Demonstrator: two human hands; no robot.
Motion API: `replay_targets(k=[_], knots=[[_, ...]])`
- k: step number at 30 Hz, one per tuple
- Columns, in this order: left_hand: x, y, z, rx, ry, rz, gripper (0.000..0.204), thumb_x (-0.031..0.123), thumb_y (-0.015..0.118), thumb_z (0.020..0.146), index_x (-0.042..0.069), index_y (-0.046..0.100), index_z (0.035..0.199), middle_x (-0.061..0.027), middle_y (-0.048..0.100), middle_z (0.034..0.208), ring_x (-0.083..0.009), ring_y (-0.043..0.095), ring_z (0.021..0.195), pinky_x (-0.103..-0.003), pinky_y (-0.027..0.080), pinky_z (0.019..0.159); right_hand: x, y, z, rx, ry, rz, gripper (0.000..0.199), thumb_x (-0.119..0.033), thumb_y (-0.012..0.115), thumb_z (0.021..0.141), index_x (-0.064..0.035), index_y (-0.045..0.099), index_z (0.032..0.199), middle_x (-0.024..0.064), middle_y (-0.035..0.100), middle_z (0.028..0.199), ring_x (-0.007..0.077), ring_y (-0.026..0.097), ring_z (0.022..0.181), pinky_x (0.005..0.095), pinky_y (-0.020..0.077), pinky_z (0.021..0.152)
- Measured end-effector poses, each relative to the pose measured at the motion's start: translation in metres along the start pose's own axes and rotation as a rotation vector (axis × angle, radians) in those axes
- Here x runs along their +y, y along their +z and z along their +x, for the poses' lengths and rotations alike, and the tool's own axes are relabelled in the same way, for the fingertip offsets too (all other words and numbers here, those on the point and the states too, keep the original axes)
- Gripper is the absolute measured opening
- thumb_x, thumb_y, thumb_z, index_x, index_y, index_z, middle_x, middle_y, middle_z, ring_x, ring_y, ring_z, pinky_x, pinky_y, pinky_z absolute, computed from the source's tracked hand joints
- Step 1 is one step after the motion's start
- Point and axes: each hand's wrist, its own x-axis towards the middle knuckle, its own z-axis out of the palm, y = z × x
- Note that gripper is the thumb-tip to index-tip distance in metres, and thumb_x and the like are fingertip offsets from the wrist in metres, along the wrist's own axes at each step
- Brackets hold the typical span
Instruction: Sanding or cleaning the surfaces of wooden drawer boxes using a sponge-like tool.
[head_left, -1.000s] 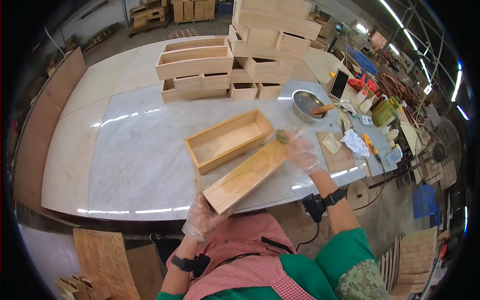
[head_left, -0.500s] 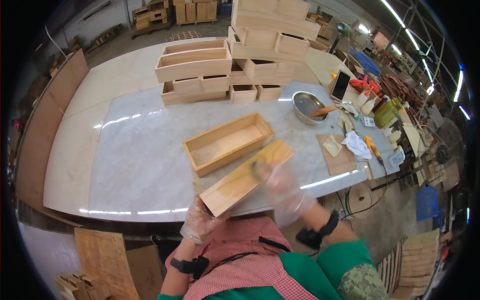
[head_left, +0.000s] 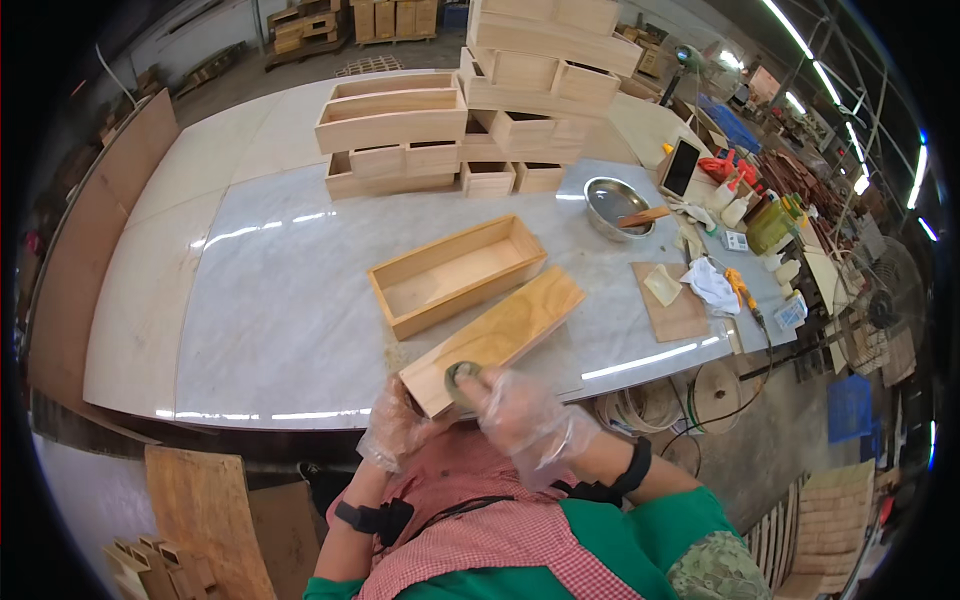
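A long wooden box [head_left: 520, 312] lies slanted at the table's near edge, a flat side facing up. Most of that face is a wet-looking yellow, while its near-left end is paler. My left hand [head_left: 393, 425], in a clear plastic glove, grips the box's near-left end. In my right hand [head_left: 530, 412], also gloved, is a small greenish-grey pad [head_left: 462, 380] pressed on the pale part. Just beyond lies a second wooden box [head_left: 400, 324], yellowed, with its open side up and nothing inside.
Pale wooden boxes [head_left: 390, 135] are stacked at the back. To the right stand a metal bowl [head_left: 605, 205] with a wooden-handled brush [head_left: 643, 216], a phone-like screen [head_left: 682, 167], a white cloth [head_left: 712, 287], a corded yellow tool [head_left: 738, 285] and several bottles. A board [head_left: 665, 320] lies there too.
My right hand has swept the pad down and left along the box's upper face, from its middle to the near-left end. My left hand keeps its hold there.
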Motion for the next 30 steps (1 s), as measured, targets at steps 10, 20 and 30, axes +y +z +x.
replay_targets(k=[10, 20, 30], knots=[[-0.008, 0.006, -0.001, -0.001, 0.011, -0.014, 0.066, 0.03, 0.081, 0.074, 0.0, 0.047, 0.121, -0.0169, 0.062, 0.113, -0.0301, 0.062, 0.103, -0.038, 0.05, 0.087, -0.012, 0.022, 0.02, 0.092, -0.338, -0.123, 0.025, -0.016, 0.045, 0.096, -0.0087, 0.056, 0.116, 0.0174, 0.062, 0.085, 0.0355, 0.062, 0.072, 0.0423, 0.0525, 0.064], [0.011, -0.006, 0.002, -0.047, -0.095, 0.035, 0.067, 0.031, 0.084, 0.072, 0.0, 0.049, 0.121, -0.018, 0.062, 0.113, -0.027, 0.062, 0.106, -0.037, 0.052, 0.086, 0.027, 0.017, 0.044, 0.187, 0.017, -0.095, 0.025, -0.014, 0.051, 0.09, -0.0084, 0.056, 0.114, 0.0183, 0.06, 0.08, 0.0354, 0.061, 0.068, 0.0438, 0.0487, 0.057], [0.013, -0.008, -0.001, 0.003, -0.054, 0.23, 0.063, 0.035, 0.079, 0.073, 0.005, 0.051, 0.121, -0.019, 0.064, 0.103, -0.0376, 0.065, 0.091, -0.043, 0.054, 0.077, -0.002, -0.006, 0.032, 0.207, -0.341, -0.233, 0.026, -0.014, 0.049, 0.09, -0.0054, 0.055, 0.114, 0.0141, 0.059, 0.083, 0.0303, 0.06, 0.066, 0.0407, 0.0502, 0.054]])
